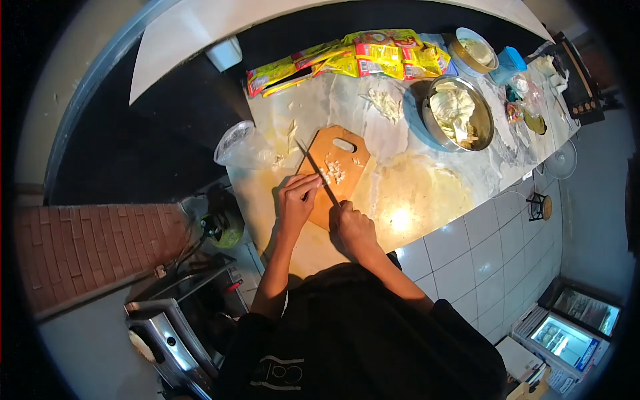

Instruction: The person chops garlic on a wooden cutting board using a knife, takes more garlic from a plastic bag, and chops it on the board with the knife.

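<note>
Your right hand [355, 229] is wrapped around the handle of the knife [310, 158], blade angled away from you and off to the left, lying across the board [321, 213]. Your left hand [300, 190] has its fingers bunched up right by the blade, over the board's left edge; can't tell if they're pinching anything. A little pile of chopped white bits [335, 172] is on the board just right of the blade, below the handle slot. Board's flat on the desk [393, 173], right in front of you. Left of it you've got a clear bag [239, 147], and past its far end some pale shreds [385, 105]. Farther right there's a metal bowl [485, 115] with cabbage [452, 107] in it, and yellow packets [360, 60] run along the back, with a blue cup [505, 67] beyond the bowl.
</note>
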`<state>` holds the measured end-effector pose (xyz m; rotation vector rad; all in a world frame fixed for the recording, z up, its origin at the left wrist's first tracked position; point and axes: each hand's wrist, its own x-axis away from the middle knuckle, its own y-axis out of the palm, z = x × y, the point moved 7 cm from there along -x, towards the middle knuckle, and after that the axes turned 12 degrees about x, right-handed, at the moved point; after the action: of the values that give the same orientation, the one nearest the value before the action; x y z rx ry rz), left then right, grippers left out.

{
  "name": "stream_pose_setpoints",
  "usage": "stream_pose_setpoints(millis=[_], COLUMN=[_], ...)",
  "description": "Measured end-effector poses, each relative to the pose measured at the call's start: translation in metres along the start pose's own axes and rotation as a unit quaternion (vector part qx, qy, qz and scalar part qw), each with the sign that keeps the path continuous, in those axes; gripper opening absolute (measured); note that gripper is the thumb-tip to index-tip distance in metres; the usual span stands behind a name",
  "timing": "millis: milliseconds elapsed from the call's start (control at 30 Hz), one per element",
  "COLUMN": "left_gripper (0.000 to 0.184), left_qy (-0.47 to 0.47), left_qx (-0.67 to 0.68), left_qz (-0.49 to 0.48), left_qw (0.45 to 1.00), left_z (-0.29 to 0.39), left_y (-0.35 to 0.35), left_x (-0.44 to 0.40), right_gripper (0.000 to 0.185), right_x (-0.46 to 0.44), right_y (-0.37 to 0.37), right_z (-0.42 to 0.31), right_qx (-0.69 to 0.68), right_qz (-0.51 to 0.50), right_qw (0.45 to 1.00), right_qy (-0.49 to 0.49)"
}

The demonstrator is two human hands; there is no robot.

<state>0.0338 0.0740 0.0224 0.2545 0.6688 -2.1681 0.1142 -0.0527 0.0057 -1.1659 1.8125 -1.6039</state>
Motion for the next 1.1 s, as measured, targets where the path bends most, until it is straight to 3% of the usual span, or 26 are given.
stream_pose_setpoints(millis=[533,1000,1100], left_gripper=[0.016,0.015,0.017], left_qy=[0.011,-0.023,0.006], left_qx=[0.018,0.005,-0.005], left_qz=[-0.068,-0.039,-0.05], left_qw=[0.997,0.999,0.999], left_z=[-0.017,-0.011,-0.005], left_y=[-0.002,0.005,0.005], left_x=[-0.005,0.002,0.002], right_gripper=[0.013,0.022,0.026], right_x=[0.011,0.008,0.008], right_y=[-0.009,-0.003,-0.006], right_z=[0.004,0.025,0.025], right_qx=[-0.018,-0.058,-0.062], right_qz=[0.063,0.025,0.018], right_qw=[0.998,0.998,0.998], right_qy=[-0.023,0.001,-0.015])
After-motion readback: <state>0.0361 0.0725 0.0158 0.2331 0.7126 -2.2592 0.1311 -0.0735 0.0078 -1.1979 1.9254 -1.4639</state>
